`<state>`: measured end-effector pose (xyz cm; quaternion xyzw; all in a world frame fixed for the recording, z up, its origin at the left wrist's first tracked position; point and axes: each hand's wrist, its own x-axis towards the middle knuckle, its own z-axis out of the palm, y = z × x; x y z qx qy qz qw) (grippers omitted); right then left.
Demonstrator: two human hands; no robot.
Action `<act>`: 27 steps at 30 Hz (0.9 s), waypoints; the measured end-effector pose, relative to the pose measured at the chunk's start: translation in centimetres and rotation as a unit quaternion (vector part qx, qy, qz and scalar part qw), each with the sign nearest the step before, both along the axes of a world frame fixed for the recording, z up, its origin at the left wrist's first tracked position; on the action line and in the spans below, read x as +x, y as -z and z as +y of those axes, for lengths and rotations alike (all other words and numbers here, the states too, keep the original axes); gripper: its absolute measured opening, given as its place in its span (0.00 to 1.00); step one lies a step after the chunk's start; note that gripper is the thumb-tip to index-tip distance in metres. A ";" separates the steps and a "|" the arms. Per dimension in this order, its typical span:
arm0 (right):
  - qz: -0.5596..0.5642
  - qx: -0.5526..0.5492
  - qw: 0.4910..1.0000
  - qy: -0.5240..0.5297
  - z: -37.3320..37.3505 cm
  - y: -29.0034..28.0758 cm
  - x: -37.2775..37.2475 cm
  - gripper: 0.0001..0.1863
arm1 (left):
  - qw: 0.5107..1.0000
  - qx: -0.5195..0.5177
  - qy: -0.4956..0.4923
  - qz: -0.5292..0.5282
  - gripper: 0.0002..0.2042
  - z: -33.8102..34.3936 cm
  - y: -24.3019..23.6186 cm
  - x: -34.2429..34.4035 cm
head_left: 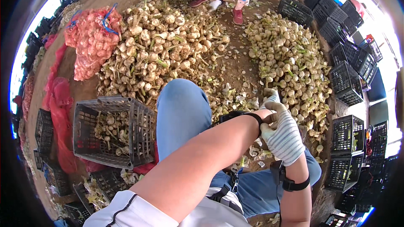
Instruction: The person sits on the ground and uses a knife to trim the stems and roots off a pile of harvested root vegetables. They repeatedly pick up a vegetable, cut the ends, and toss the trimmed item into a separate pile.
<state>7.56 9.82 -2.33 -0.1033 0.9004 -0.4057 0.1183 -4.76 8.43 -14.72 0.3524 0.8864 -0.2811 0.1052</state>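
Observation:
My left forearm reaches across to the right over my bent knee. A black wrist strap [255,120] circles its wrist, with a dark device beside it. My left hand [271,96], in a pale glove, is mostly covered by the right, so its grip is unclear. Bent at the left wrist, my right hand [287,141] wears a striped white-grey glove with soiled fingertips. Its thumb and fingers close on the strap's edge. Another black strap with a device [290,180] sits on my right wrist. Just beyond both hands lies a heap of trimmed garlic bulbs [290,59].
A larger garlic heap [155,46] with stems spreads ahead, beside a full red mesh sack [94,38]. On my left, a tilted black crate [143,130] holds some garlic. Someone in gloves [216,3] crouches at the far side. Stacked black crates [347,84] line the right.

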 end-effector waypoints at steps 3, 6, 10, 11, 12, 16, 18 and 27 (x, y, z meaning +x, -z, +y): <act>-0.036 -0.025 0.999 0.022 0.5 -0.2 0.4 0.26 | 1.000 -0.002 0.022 0.010 0.15 1.2 0.8 0.2; -0.006 -0.010 1.000 0.014 0.6 0.5 0.5 0.25 | 1.000 -0.014 0.021 0.015 0.15 1.1 1.2 0.5; -0.006 -0.053 0.999 0.012 0.5 1.1 0.8 0.22 | 0.999 -0.029 0.027 0.026 0.15 0.6 2.0 0.8; -0.008 -0.063 0.998 0.013 0.5 1.1 0.9 0.21 | 0.999 -0.034 0.028 0.027 0.15 0.5 2.2 0.9; -0.015 -0.077 0.997 0.022 0.5 1.1 1.1 0.21 | 0.998 -0.037 0.031 0.030 0.14 0.5 2.4 1.0; -0.045 -0.114 0.991 0.043 0.2 0.4 2.0 0.18 | 0.997 -0.051 0.036 0.035 0.14 0.4 3.1 1.5; -0.065 -0.126 0.988 0.054 -0.1 -0.2 2.6 0.17 | 0.997 -0.057 0.043 0.039 0.14 0.6 3.5 1.7; -0.127 -0.196 0.970 0.069 0.4 -0.6 3.5 0.16 | 0.992 -0.091 0.057 0.061 0.13 1.7 5.4 2.5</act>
